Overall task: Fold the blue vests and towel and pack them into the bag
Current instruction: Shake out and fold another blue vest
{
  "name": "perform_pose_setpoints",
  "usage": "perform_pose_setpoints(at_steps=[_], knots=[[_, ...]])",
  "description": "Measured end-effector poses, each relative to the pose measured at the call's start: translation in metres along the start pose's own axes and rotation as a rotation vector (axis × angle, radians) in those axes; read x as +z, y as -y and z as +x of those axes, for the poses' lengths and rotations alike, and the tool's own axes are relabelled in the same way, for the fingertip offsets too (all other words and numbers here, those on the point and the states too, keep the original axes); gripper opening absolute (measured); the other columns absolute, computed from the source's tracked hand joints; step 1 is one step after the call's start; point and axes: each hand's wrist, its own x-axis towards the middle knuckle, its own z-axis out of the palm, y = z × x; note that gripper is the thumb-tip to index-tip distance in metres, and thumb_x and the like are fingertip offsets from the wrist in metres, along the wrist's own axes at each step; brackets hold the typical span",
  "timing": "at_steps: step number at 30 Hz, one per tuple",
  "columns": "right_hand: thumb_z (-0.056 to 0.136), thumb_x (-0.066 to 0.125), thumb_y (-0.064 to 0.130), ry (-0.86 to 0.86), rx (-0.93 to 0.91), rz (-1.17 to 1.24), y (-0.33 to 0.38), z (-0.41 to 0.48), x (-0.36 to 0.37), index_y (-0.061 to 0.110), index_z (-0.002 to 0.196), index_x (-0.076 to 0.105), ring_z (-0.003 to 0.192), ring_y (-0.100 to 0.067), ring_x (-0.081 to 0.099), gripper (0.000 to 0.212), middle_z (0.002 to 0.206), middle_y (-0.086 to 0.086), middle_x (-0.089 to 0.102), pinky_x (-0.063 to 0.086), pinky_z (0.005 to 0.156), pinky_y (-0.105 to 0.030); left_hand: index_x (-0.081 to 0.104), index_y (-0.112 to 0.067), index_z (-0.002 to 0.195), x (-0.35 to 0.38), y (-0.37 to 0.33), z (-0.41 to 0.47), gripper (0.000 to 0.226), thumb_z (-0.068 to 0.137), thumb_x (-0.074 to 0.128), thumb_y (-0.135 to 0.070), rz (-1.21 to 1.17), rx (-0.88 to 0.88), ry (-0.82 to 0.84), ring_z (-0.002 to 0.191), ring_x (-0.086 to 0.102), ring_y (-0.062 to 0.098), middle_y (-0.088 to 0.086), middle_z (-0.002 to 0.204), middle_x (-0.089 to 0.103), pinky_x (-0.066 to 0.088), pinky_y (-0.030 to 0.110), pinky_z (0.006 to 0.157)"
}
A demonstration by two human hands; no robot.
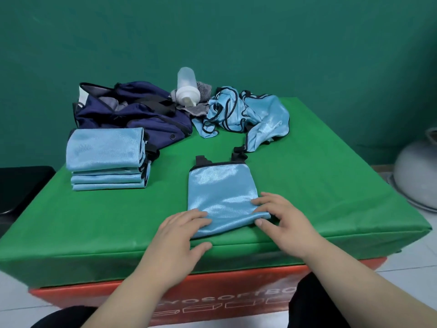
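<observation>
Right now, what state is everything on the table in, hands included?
Vest in front: partly folded, flat.
Vest stack: folded.
Vest pile: unfolded, crumpled.
Bag: open.
Towel: crumpled under bottle.
Bottle: leaning on towel.
Left hand: flat on front vest.
Right hand: pinching its corner.

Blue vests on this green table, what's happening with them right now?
A person is folding one blue vest at the near edge of the table. The left hand presses flat on its near left corner, and the right hand pinches the near right corner. A stack of folded vests sits to the left, in front of the open navy bag and not yet in it. More unfolded vests lie crumpled at the back right.
</observation>
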Motion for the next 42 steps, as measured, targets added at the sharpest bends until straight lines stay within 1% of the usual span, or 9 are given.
perform_pose_setpoints(at_steps=[5,10,15,18,21,25,31,36,42], knots=[[0.082,0.062,0.039,-0.081,0.060,0.102,0.003,-0.002,0.001,0.042,0.093,0.064,0.127,0.003,0.048,0.012,0.115,0.021,0.066,0.033,0.109,-0.015,0.058,-0.042,0.130,-0.001,-0.003,0.002,0.040,0.092,0.068,-0.035,-0.018,-0.021,-0.026,0.118,0.033,-0.010,-0.037,0.124,0.043,0.013,0.010,0.105],[0.080,0.053,0.049,-0.158,0.116,0.189,0.012,-0.009,-0.001,0.033,0.097,0.069,0.120,-0.005,0.056,0.028,0.119,0.018,0.064,0.041,0.102,-0.024,0.054,-0.056,0.110,-0.012,-0.015,0.001,0.033,0.093,0.065,-0.030,-0.155,-0.123,-0.137,0.103,0.046,-0.004,-0.037,0.105,0.052,0.038,0.019,0.093],[0.082,0.049,0.052,-0.272,0.147,0.167,0.029,-0.005,-0.005,0.033,0.092,0.064,0.091,-0.009,0.062,0.026,0.091,0.011,0.066,0.047,0.081,-0.027,0.039,-0.068,0.105,-0.022,-0.031,0.010,0.050,0.089,0.066,-0.030,-0.388,-0.231,-0.288,0.051,0.048,0.005,-0.031,0.103,0.061,0.036,0.019,0.058],[0.089,0.057,0.043,-0.358,0.198,0.119,0.034,0.018,-0.008,0.032,0.085,0.057,0.072,-0.013,0.056,0.012,0.077,0.010,0.062,0.044,0.070,-0.032,0.031,-0.070,0.115,-0.027,-0.031,0.034,0.061,0.089,0.068,-0.028,-0.451,-0.267,-0.346,0.076,0.059,-0.001,-0.030,0.105,0.058,0.043,0.024,0.067],[0.095,0.062,0.032,-0.375,0.291,0.111,0.033,0.046,-0.007,0.033,0.097,0.061,0.064,-0.008,0.055,0.003,0.079,0.009,0.064,0.044,0.064,-0.035,0.031,-0.051,0.138,-0.027,-0.023,0.062,0.061,0.093,0.065,-0.027,-0.423,-0.333,-0.332,0.064,0.053,0.003,-0.018,0.095,0.056,0.039,0.020,0.058],[0.096,0.061,0.030,-0.318,0.341,0.004,0.026,0.070,0.000,0.033,0.125,0.054,0.062,-0.008,0.051,0.030,0.071,0.002,0.055,0.038,0.057,-0.028,0.029,-0.046,0.144,-0.018,-0.007,0.075,0.061,0.095,0.063,-0.032,-0.361,-0.417,-0.270,0.055,0.049,0.005,-0.011,0.093,0.058,0.036,0.021,0.052],[0.095,0.061,0.030,-0.297,0.373,-0.064,0.019,0.082,0.005,0.034,0.119,0.060,0.067,-0.009,0.054,0.024,0.070,0.002,0.057,0.039,0.059,-0.026,0.042,-0.041,0.139,-0.014,0.002,0.083,0.054,0.091,0.066,-0.036,-0.251,-0.410,-0.247,0.074,0.056,0.001,-0.022,0.122,0.048,0.050,0.033,0.078],[0.094,0.061,0.030,-0.222,0.426,-0.093,0.020,0.090,0.005,0.032,0.113,0.064,0.068,-0.014,0.055,0.019,0.067,0.002,0.056,0.044,0.062,-0.033,0.062,-0.029,0.124,-0.013,0.004,0.082,0.032,0.092,0.062,-0.035,0.002,-0.178,-0.408,0.126,0.039,0.013,-0.011,0.132,0.045,0.037,0.043,0.108],[0.090,0.059,0.041,-0.285,0.194,-0.303,0.028,0.082,0.003,0.028,0.117,0.068,0.114,-0.016,0.054,0.032,0.114,0.011,0.055,0.042,0.102,-0.041,0.057,-0.029,0.130,0.009,-0.002,0.089,0.042,0.094,0.040,-0.041,0.283,0.138,-0.120,0.141,0.041,0.014,-0.010,0.146,0.051,0.016,0.052,0.114]])
